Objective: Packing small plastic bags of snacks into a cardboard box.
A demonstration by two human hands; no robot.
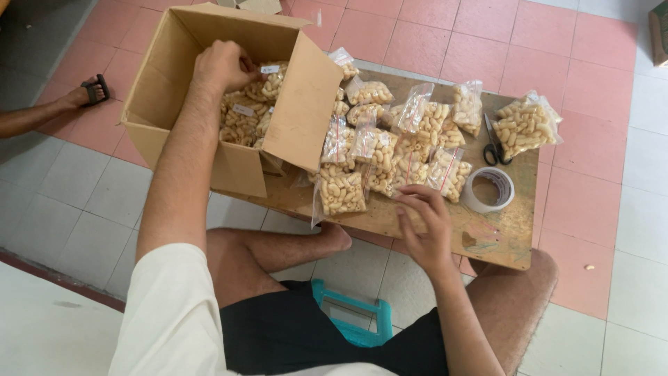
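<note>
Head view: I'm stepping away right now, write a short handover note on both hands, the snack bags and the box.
Left hand: inside the cardboard box, on the snack bags packed there; whether it grips one cannot be told.
Right hand: open, fingers at the near edge of the loose bags on the wooden board.
Done: the box holds a layer of bags.
Left: a pile of clear snack bags on the board, one larger bag at its far right.
Scissors and tape roll lie unused on the right.
</note>
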